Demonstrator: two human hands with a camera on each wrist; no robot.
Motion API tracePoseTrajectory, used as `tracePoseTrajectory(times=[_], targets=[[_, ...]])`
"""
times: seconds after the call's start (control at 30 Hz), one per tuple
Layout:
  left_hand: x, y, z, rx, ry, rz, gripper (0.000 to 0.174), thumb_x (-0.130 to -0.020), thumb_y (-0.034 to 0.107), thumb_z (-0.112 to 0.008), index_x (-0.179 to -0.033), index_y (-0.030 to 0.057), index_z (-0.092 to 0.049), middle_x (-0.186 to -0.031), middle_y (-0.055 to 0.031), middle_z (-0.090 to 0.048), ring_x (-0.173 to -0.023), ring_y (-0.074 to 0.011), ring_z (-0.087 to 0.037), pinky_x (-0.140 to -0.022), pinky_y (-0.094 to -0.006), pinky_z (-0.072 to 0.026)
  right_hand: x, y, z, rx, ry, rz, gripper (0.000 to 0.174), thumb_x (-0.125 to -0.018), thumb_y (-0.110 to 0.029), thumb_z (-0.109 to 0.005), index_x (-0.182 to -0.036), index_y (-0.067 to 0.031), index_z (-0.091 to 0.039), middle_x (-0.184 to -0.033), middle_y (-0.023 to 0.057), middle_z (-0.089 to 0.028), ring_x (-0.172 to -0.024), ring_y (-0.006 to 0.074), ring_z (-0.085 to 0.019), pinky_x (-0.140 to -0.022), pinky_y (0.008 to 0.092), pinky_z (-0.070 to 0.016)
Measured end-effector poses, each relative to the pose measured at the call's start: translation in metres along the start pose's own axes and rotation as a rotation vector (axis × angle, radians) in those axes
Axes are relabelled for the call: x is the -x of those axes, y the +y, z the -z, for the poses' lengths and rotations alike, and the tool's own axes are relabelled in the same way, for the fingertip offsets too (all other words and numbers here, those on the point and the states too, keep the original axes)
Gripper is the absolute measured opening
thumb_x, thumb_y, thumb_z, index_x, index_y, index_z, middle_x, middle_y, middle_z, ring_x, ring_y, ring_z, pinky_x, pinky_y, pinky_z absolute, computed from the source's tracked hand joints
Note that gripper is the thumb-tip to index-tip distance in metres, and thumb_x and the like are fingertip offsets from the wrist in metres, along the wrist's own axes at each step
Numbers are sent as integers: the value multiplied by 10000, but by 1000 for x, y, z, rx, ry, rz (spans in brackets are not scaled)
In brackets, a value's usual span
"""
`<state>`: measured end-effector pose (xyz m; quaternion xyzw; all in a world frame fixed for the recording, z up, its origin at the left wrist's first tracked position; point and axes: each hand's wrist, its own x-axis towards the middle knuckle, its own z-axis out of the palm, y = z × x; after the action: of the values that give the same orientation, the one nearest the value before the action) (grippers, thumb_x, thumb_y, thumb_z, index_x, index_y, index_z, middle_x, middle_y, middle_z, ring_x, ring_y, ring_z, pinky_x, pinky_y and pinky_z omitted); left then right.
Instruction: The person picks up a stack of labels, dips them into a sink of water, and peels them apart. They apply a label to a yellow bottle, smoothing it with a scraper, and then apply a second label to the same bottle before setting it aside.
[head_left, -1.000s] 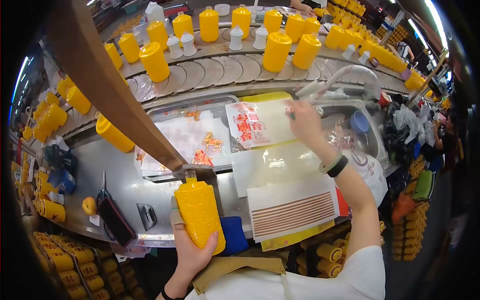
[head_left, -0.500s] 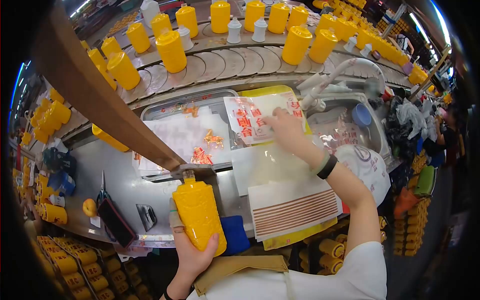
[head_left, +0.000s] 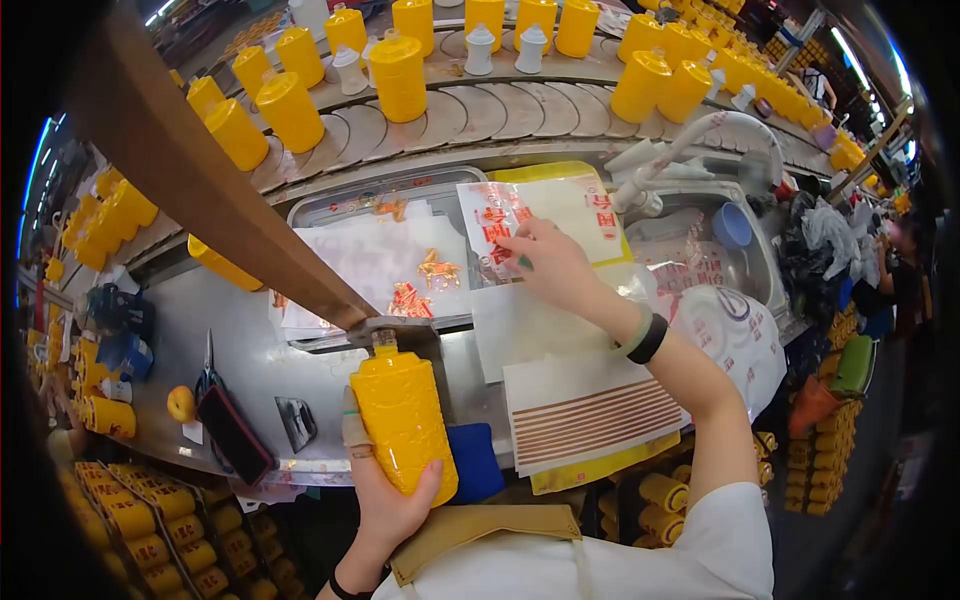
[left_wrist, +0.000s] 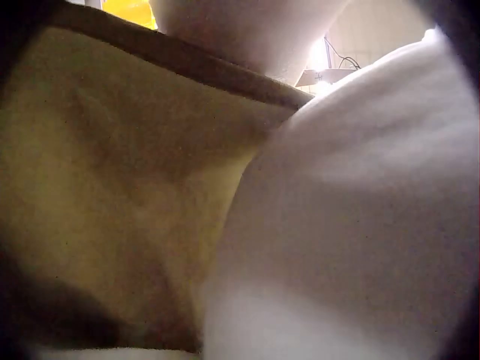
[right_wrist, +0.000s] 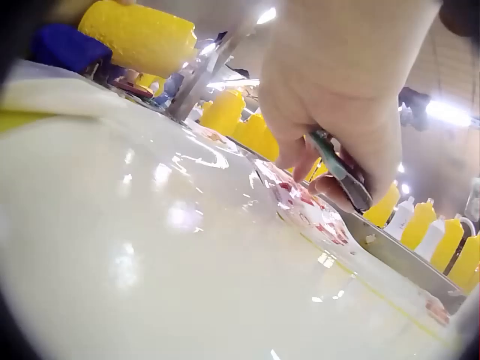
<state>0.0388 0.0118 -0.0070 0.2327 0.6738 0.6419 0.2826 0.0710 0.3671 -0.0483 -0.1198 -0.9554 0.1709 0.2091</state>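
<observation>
My left hand [head_left: 395, 508] holds a yellow embossed bottle [head_left: 405, 420], thumb on its front and fingers along its left side. The bottle's clear neck meets a metal bracket [head_left: 392, 328] at the foot of a slanting wooden beam. My right hand [head_left: 560, 268] is over a sticker sheet with red characters [head_left: 603, 222], fingertips right at the left group of characters. In the right wrist view, its curled fingers hold a small green-and-dark tool [right_wrist: 341, 171]; I cannot tell its kind. The left wrist view shows only a tan apron [left_wrist: 112, 187] and white cloth, with the left hand hidden.
Behind the bench a conveyor [head_left: 480, 112] carries yellow bottles and white ones. A tray [head_left: 300, 212] holds sheets with gold-red stickers. A striped sheet [head_left: 560, 385] lies at the front, a sink [head_left: 755, 215] with a tap at right, scissors [head_left: 208, 365] and a phone [head_left: 235, 432] at left.
My right hand has moved left across the sticker sheet, uncovering red characters at its right end. Bottles on the conveyor have shifted right. The left hand still holds the bottle at the bracket.
</observation>
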Motion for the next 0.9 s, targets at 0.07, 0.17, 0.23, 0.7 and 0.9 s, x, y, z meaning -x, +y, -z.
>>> tracePoseTrajectory(times=[0.07,0.17,0.23,0.7,0.9], targets=[[0,-4,1,-45,-11,-40,996,-798,14,-697,-1576,8,-76,-1413,-188,-414,-1236,-263,-537,-1028,-395,-474,0,-5,0,-38,-26,-45,287,-835,-136,-759,-1121,-147,-746,-1023,57,-610,-989,257,-599,-832,371,-519],[0,-2,1,-36,-12,-14,999,-798,21,-698,-1577,6,-73,-1414,-189,-415,-1249,-265,-529,-1041,-400,-464,-2,-2,-6,-59,3,-62,240,-837,-149,-759,-1077,-152,-755,-1006,55,-620,-981,259,-598,-837,370,-517],[0,-4,2,-47,-16,-30,999,-799,22,-697,-1578,7,-73,-1416,-189,-413,-1254,-265,-524,-1045,-401,-461,-3,-2,-7,-66,16,-63,215,-838,-156,-759,-1053,-151,-758,-983,52,-627,-979,261,-599,-841,374,-516],[1,-7,9,-161,-65,-110,979,-831,-39,-626,-1604,60,-34,-1464,-169,-379,-1278,-272,-513,-1058,-409,-465,-27,-7,-6,-95,-60,-197,79,-873,-163,-707,-915,-96,-711,-900,90,-663,-947,296,-610,-828,405,-499],[2,-10,9,-283,-59,-148,979,-830,-44,-629,-1603,63,-38,-1451,-167,-391,-1272,-273,-520,-1053,-408,-469,-27,-6,-5,-303,-60,-275,80,-871,-151,-705,-908,-81,-696,-890,100,-649,-910,301,-606,-806,404,-491]])
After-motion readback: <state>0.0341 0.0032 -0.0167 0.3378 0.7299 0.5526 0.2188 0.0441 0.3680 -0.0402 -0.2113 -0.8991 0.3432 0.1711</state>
